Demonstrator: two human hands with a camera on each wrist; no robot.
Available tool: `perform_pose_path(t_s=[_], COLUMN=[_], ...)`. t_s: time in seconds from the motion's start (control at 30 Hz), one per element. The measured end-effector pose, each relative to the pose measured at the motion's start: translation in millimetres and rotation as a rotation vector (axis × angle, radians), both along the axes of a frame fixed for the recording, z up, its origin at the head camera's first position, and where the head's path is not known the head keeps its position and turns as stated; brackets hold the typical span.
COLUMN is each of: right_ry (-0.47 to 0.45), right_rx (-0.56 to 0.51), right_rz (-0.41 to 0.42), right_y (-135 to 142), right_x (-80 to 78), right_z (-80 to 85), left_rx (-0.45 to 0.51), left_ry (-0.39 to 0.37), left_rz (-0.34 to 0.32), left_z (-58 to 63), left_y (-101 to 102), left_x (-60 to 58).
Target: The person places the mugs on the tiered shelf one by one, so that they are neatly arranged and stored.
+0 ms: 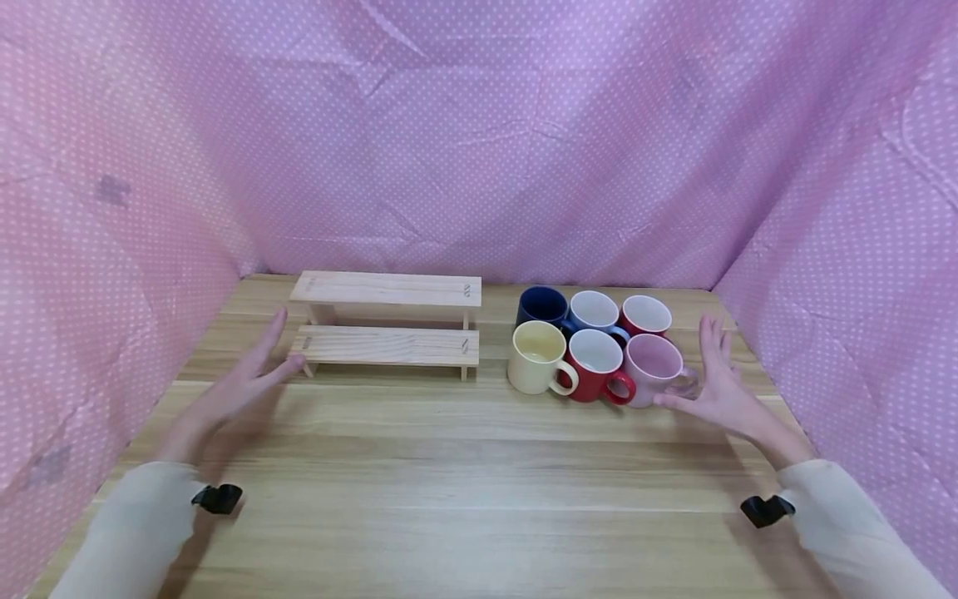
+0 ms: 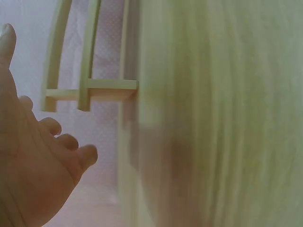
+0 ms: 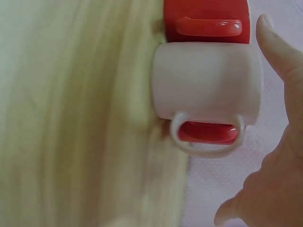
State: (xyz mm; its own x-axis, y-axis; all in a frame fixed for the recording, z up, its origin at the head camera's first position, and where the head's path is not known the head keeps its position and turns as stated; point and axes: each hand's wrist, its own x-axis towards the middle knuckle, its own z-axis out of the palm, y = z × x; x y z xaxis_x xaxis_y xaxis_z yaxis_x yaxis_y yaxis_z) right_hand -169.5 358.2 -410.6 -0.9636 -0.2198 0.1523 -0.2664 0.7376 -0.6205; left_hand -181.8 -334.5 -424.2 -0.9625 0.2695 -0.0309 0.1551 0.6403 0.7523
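Note:
My left hand (image 1: 232,394) hovers by the left end of a two-level pale wooden rack (image 1: 385,345), its fingers and thumb spread and holding nothing. In the left wrist view the rack (image 2: 84,56) appears sideways, apart from the fingers. On the other side, my right hand (image 1: 722,401) is spread beside the pink mug (image 1: 653,366), thumb near its front and fingers beyond its handle. The right wrist view shows a gap between that hand and the pink mug (image 3: 206,80). Left of this mug stand a red mug (image 1: 587,381) and a cream-yellow mug (image 1: 533,372), handles facing right.
Behind the front mugs are a navy mug (image 1: 542,306), a light blue mug with white inside (image 1: 595,308) and another red mug (image 1: 647,314). All stand upright, close together, on the wood-grain table (image 1: 449,466). Pink dotted cloth (image 1: 479,150) hangs behind and at both sides.

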Motion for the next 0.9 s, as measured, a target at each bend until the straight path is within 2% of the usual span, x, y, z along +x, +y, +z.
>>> perform_pose_path(t_s=[0.1,0.27,0.37,0.5,0.73,0.9], right_ry=[-0.039,-0.143,-0.181,-0.191,-0.24,-0.267], right_rx=[-0.104,-0.274,-0.353,-0.395,-0.474,-0.492], right_rz=[0.035,0.075,0.089,0.076,0.089,0.102], right_y=[3.8,10.4,13.1,16.7,24.3,24.8], right_x=[0.9,0.3,0.3,1.9,5.3,7.5], right_z=[-7.6,-17.2,-22.0,-26.0,-28.4,-26.6], left_rx=[0.038,0.218,0.245,0.227,0.47,0.483], left_ry=[-0.029,-0.105,-0.097,-0.068,-0.124,-0.107], left_rz=[0.007,0.027,0.034,0.04,0.063,0.096], left_z=[-5.2,-14.1,-20.8,-27.7,-32.6,-33.2], left_y=[1.2,4.2,3.7,-0.7,-1.0,1.3], left_x=[-3.1,-10.8,-13.5,-15.0,-16.5,-19.6])
